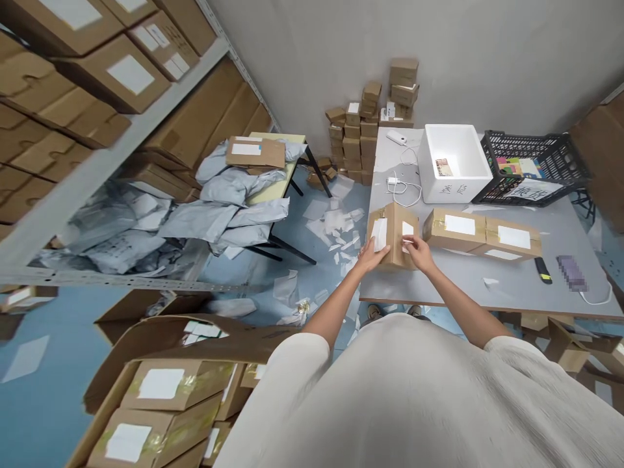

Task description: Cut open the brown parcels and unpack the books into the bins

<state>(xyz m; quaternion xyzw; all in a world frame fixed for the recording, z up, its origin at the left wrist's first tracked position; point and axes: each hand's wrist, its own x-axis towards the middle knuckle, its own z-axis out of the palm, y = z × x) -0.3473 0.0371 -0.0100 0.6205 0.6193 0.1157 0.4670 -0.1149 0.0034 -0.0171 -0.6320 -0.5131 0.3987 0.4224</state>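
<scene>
A brown cardboard box (396,221) with white labels stands near the left end of the grey table (468,286). My left hand (373,255) rests against its left part, fingers spread over the white label there. At the box's right part, my right hand (418,251) has its thumb and fingers pinched together by the other white label; what they pinch is too small to make out. Just right of it, two taped boxes (455,231) with white labels lie end to end.
Behind the boxes are a white foam bin (455,188), a black crate (536,146) and a white cable (407,195). A cutter (543,270) and a blurred purple object (572,273) lie right. Boxes fill the left shelf (117,143); paper scraps litter the floor.
</scene>
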